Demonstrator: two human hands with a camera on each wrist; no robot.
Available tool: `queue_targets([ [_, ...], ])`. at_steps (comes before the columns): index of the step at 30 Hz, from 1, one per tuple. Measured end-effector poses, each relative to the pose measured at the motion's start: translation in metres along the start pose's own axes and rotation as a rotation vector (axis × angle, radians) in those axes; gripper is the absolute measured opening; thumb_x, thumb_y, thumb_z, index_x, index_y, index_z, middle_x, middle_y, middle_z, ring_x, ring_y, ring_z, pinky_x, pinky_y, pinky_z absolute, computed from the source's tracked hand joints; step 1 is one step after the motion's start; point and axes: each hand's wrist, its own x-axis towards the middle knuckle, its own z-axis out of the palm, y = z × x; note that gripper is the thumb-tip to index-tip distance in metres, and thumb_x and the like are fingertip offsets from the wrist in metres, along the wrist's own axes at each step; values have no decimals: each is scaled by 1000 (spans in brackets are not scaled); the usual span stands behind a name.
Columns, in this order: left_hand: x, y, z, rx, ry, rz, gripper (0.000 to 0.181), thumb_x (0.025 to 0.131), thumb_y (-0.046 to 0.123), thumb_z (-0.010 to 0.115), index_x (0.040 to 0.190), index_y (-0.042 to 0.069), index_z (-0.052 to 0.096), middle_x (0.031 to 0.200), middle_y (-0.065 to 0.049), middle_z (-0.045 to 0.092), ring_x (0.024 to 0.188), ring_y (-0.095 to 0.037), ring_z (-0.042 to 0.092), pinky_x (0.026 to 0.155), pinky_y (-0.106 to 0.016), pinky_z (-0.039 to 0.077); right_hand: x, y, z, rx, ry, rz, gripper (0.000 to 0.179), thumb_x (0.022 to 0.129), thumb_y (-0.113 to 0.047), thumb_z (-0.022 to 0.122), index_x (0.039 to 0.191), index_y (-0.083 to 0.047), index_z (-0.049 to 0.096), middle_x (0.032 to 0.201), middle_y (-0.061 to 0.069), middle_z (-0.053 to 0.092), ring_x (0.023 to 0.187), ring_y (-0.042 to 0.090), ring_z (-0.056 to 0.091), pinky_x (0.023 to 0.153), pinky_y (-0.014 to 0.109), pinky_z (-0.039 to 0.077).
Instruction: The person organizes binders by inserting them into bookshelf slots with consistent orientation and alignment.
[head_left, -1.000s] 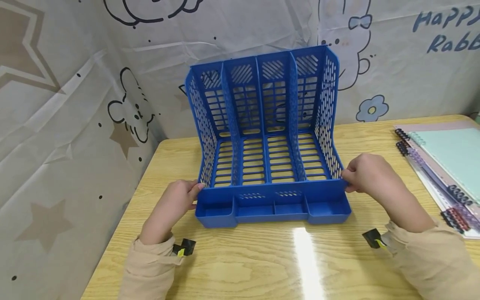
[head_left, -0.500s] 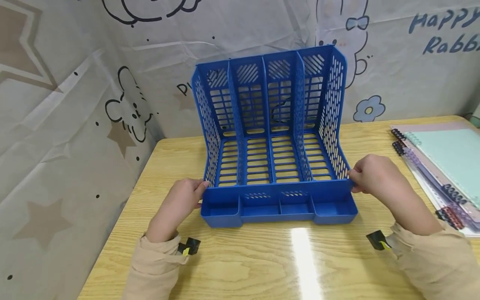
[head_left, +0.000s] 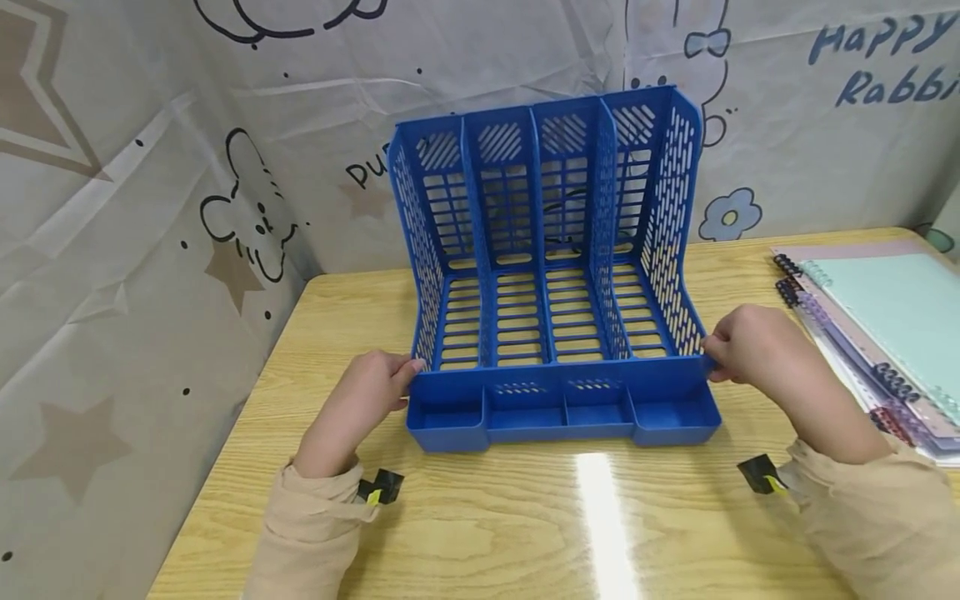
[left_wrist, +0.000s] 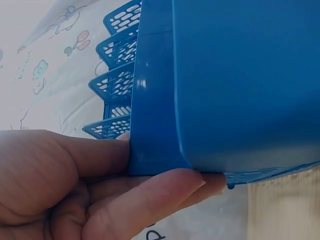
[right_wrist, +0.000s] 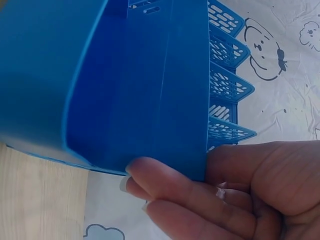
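A blue plastic file organizer [head_left: 555, 375] stands upright on the wooden table, its tall slatted slots at the back and a row of small trays along the front. At its front left corner my left hand [head_left: 363, 408] pinches the edge, thumb over the top. My right hand [head_left: 765, 367] grips the matching corner on the right. In the left wrist view, the left thumb and fingers [left_wrist: 145, 202] hold the organizer's corner from both sides. The right wrist view shows the right fingers [right_wrist: 165, 182] against the tray's end wall, with the thumb behind it.
Spiral notebooks [head_left: 885, 300] with mint, pink and purple covers lie stacked at the table's right. Cloth with cartoon drawings [head_left: 510, 50] hangs behind and along the left side. The wooden table [head_left: 487, 517] extends in front of the organizer, with a bright light reflection on it.
The organizer has shifted a little to the right, both hands moving along with it. Their hold on its front corners looks the same. The head view has also shifted slightly.
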Motion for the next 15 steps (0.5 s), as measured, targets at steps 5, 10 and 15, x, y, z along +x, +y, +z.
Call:
queue_targets([
  [5,0,-1,0,-18,-9,-2,37,102,17,43,122,-11,58,121,-27,59,94,-32,68,70,-33,58,2,-1,0,0,-16,9,42,90,-11,47,48,-12,50,51,0,63,47,9,56,46,28,33],
  [10,0,-1,-1,-19,-15,-5,37,102,17,42,121,-11,58,118,-27,61,94,-32,68,71,-33,58,2,-2,2,-20,-9,-2,42,90,-11,48,48,-12,52,51,-2,63,47,9,56,46,28,34],
  [15,0,-1,-1,-25,-20,4,38,102,17,42,123,-11,57,121,-26,59,97,-32,67,72,-33,58,2,-2,1,0,-20,20,43,91,-11,47,48,-11,52,52,0,63,48,10,57,47,27,34],
])
